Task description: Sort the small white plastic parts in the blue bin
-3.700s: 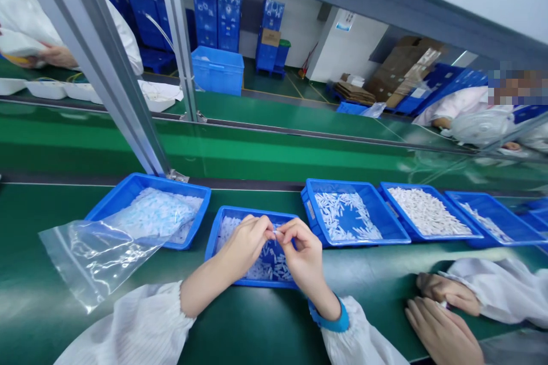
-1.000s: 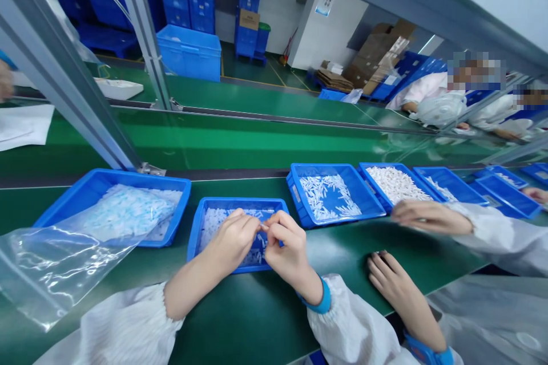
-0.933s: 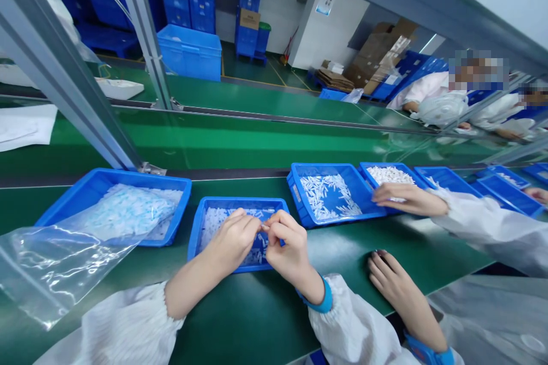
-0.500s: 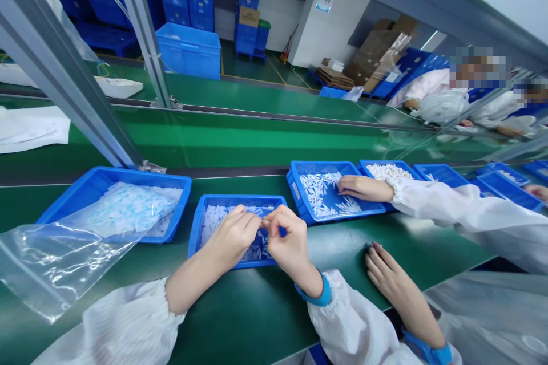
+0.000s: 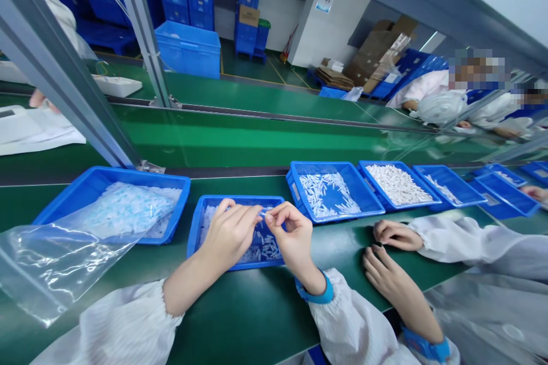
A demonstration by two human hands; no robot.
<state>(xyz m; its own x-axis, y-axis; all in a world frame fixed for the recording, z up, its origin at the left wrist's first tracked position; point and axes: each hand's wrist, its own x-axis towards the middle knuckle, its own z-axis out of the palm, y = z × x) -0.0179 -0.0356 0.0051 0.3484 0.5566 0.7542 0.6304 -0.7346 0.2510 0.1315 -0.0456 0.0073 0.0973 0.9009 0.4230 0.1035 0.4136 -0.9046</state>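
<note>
My left grip (image 5: 232, 231) and right grip (image 5: 294, 235) both pinch one tiny piece (image 5: 262, 214) over my blue tray (image 5: 261, 264), likely so anything dropped lands inside.

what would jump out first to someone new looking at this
Probably the left hand and right hand in the middle, fingertips close together above a small-parts tray; whatever they pinch is too small to make out. Next, the shiny clear bag hanging over the front of the left-hand bin, and the blue trays lined up at right.
</note>
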